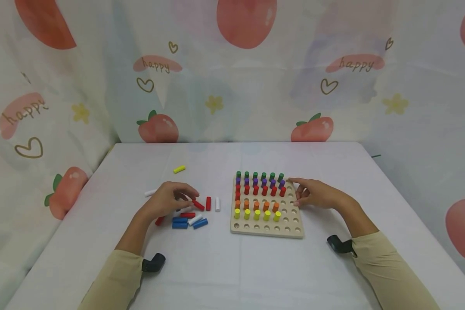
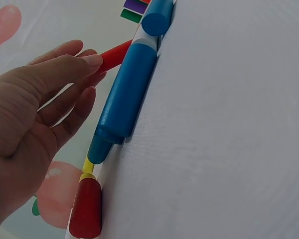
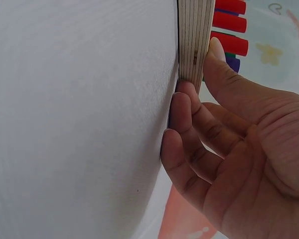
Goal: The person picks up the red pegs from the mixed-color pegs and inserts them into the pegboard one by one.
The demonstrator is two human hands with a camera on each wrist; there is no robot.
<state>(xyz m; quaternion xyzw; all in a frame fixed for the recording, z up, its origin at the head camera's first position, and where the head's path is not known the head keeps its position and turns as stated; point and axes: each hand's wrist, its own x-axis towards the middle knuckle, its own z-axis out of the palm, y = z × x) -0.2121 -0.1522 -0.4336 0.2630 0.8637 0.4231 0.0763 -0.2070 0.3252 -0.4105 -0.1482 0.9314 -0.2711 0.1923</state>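
Note:
My left hand (image 1: 165, 199) pinches a red peg (image 1: 198, 205) between thumb and fingertips, just over a loose group of pegs; the left wrist view shows this red peg (image 2: 114, 56) tilted, one end between the fingers. At the right side of a wooden pegboard (image 1: 266, 233), my right hand (image 1: 318, 193) holds the edge. In the right wrist view the thumb lies on the top of the board (image 3: 194, 45) and fingertips touch its side. Rows of green, purple, red, orange and yellow pegs (image 1: 257, 214) stand upright in the board; the front row and right-hand holes show bare.
Around my left hand lie loose blue pegs (image 1: 180, 225), white pegs (image 1: 218, 204) and red pegs (image 1: 208, 203). Farther back on the white-covered table (image 1: 201, 271) is a lone yellow peg (image 1: 179, 169). A printed curtain (image 1: 232, 86) hangs behind the table.

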